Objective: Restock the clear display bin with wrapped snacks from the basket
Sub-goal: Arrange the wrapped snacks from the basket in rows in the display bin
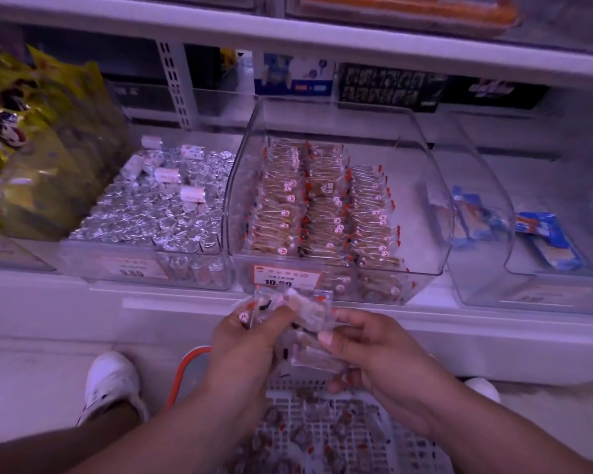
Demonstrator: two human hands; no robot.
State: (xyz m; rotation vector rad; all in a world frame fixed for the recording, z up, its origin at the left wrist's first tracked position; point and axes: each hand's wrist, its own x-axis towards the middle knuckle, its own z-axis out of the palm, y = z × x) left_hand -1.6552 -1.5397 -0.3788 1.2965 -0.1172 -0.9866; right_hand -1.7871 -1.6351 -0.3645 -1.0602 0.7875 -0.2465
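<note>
both hands are working together near the shelf edge, just in front of the clear bin. the left hand is gripping a bunch of wrapped snacks, fingers curled round the bunch from the left. the right hand is pinching the same bunch from the right, thumb lying on top of a wrapper. the bunch is sitting between the hands, above the basket and below the bin's price tag.

the bin is standing on the shelf, holding three rows of snacks packed on edge along its left and middle; its right part is showing bare floor. the basket, white lattice with an orange handle, is lying near the person, with loose snacks inside, partly hidden by the arms.

to the left, a tray of foil sweets is standing just beside the bin. further left, yellow bags. to the right, another bin with blue packs. a white shoe is showing on the floor.
</note>
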